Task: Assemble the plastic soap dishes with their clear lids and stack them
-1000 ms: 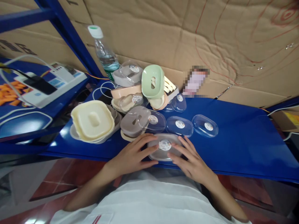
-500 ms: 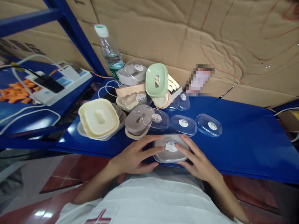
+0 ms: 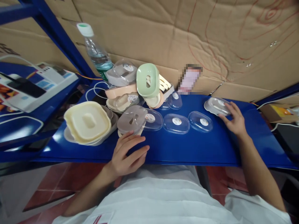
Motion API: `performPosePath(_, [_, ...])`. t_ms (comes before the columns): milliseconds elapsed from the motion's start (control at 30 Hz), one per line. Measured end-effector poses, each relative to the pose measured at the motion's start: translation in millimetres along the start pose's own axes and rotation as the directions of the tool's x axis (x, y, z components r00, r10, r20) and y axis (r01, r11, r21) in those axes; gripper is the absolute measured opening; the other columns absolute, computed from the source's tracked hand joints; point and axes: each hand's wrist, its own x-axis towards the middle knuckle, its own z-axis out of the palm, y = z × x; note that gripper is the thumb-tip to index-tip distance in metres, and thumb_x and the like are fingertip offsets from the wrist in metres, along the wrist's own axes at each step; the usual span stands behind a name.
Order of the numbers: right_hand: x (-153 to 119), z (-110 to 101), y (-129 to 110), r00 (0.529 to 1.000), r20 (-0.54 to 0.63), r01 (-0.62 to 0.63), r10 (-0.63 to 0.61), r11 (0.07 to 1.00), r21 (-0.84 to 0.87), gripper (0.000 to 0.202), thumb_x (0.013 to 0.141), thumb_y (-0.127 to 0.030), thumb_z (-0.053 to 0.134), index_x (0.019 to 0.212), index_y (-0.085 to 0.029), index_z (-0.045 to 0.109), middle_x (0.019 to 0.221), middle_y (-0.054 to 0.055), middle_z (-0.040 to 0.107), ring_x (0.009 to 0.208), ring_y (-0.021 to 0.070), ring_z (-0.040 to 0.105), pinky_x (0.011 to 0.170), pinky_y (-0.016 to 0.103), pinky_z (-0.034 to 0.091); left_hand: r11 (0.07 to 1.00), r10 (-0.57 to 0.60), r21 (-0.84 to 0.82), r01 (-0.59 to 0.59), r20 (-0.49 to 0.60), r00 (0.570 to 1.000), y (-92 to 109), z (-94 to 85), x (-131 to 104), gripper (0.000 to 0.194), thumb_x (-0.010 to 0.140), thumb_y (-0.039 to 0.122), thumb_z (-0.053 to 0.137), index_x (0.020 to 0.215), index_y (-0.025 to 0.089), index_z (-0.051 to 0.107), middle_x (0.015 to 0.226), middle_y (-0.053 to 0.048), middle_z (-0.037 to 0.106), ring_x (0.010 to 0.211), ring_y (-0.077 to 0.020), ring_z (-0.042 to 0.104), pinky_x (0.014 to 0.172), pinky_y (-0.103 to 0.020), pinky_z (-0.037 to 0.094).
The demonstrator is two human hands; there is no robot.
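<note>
- Holding one end of a little dish with a clear lid [image 3: 213, 107], the right hand [image 3: 236, 123] has its thumb in front and its fingers on the lid.
- That dish is on the right part of the blue table [image 3: 177, 149], toward the back.
- The left hand [image 3: 126, 156] is loose and wide, with nothing in it. Its fingertips are right by a gray dish [image 3: 125, 122]; from here I can't tell if they touch it.
- Between the hands I see three clear lids [image 3: 176, 128] in a row, with round stickers.
- Behind the gray dish, a green dish [image 3: 146, 71] sits up on a pile.
- Over left, a pale yellow dish [image 3: 77, 123] tops a stack.
- Farther back stands a water bottle [image 3: 99, 59].
</note>
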Motion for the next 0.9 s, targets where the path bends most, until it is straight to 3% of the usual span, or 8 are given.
performPosePath(100, [3.1,17.6,17.2,1.0,-0.011,0.011,-0.011,1.0,-0.005,0.061,0.094,-0.058,0.079,0.138,-0.015,0.073,0.144,0.031,0.067,0.138,0.0385,0.066,0.108,0.048,0.058,1.0,0.003,-0.006,-0.003,0.006,1.0,0.6,0.5,3.5,0.04,0.086,0.005,0.075,0.119,0.028,0.075,0.126,-0.006,0.072,0.111,-0.0228,0.072,0.109,-0.05,0.061])
performPosePath(200, [8.7,16.9,-3.3,1.0,0.017,-0.024,0.023,1.0,0.009,0.063,0.101,-0.053,0.072,0.151,-0.016,0.062,0.167,0.031,0.045,0.159,0.0439,0.043,0.126,0.061,0.041,0.999,-0.034,-0.028,0.033,-0.017,0.999,0.7,1.3,4.4,0.032,0.086,0.004,0.074,0.111,0.025,0.075,0.126,-0.007,0.07,0.112,-0.023,0.071,0.108,-0.05,0.061])
performPosePath(267, [15.1,9.9,-37.8,0.992,0.125,-0.03,0.025,0.999,0.038,0.06,0.107,-0.046,0.065,0.16,-0.02,0.054,0.174,0.027,0.036,0.163,0.0453,0.034,0.132,0.066,0.03,0.997,-0.075,-0.027,0.074,-0.035,0.997,0.4,2.2,4.0,0.035,0.087,0.003,0.073,0.114,0.025,0.074,0.127,-0.007,0.069,0.114,-0.0233,0.07,0.11,-0.05,0.06])
performPosePath(367, [27.0,1.1,-109.0,0.946,0.302,0.08,-0.115,0.989,0.127,0.053,0.11,-0.041,0.061,0.161,-0.026,0.054,0.169,0.018,0.048,0.157,0.0392,0.046,0.13,0.061,0.038,0.991,-0.126,0.043,0.127,-0.016,0.992,0.4,4.5,5.6,0.045,0.089,0.004,0.076,0.128,0.027,0.071,0.138,-0.01,0.066,0.127,-0.0274,0.067,0.117,-0.055,0.055])
performPosePath(500, [51.7,5.6,-194.5,0.86,0.379,0.254,-0.341,0.931,0.261,0.051,0.111,-0.037,0.061,0.16,-0.032,0.052,0.164,0.008,0.057,0.15,0.0313,0.057,0.123,0.058,0.048,0.948,-0.217,0.274,0.16,0.192,0.957,-0.8,7.1,15.9,0.063,0.093,0.016,0.079,0.152,0.029,0.06,0.17,-0.017,0.044,0.154,-0.0427,0.049,0.127,-0.07,0.037])
performPosePath(667, [117.3,46.5,-250.7,0.835,0.277,0.42,-0.476,0.876,0.238,0.046,0.114,-0.039,0.051,0.156,-0.024,0.055,0.16,0.011,0.06,0.146,0.032,0.057,0.12,0.055,0.047,0.937,-0.24,0.322,0.135,0.312,0.919,-11.7,13.2,22.6,0.067,0.099,0.022,0.074,0.162,0.028,0.052,0.174,-0.019,0.039,0.161,-0.0442,0.04,0.129,-0.071,0.033])
performPosePath(800, [168.1,96.1,-281.8,0.828,0.287,0.446,-0.481,0.877,0.18,0.046,0.117,-0.034,0.037,0.161,-0.021,0.046,0.168,0.013,0.05,0.145,0.0347,0.053,0.119,0.061,0.044,0.939,-0.241,0.309,0.154,0.268,0.933,-19.0,14.5,15.5,0.059,0.1,0.017,0.071,0.156,0.032,0.058,0.165,-0.015,0.053,0.156,-0.0384,0.049,0.128,-0.065,0.038])
performPosePath(900, [186.6,118.6,-293.9,0.833,0.308,0.442,-0.461,0.887,0.133,0.043,0.118,-0.027,0.031,0.152,-0.013,0.054,0.153,0.016,0.062,0.135,0.0342,0.061,0.114,0.062,0.049,0.937,-0.24,0.304,0.172,0.203,0.949,-20.3,11.4,12.2,0.051,0.099,0.015,0.072,0.147,0.031,0.065,0.156,-0.014,0.061,0.151,-0.0372,0.053,0.124,-0.061,0.044])
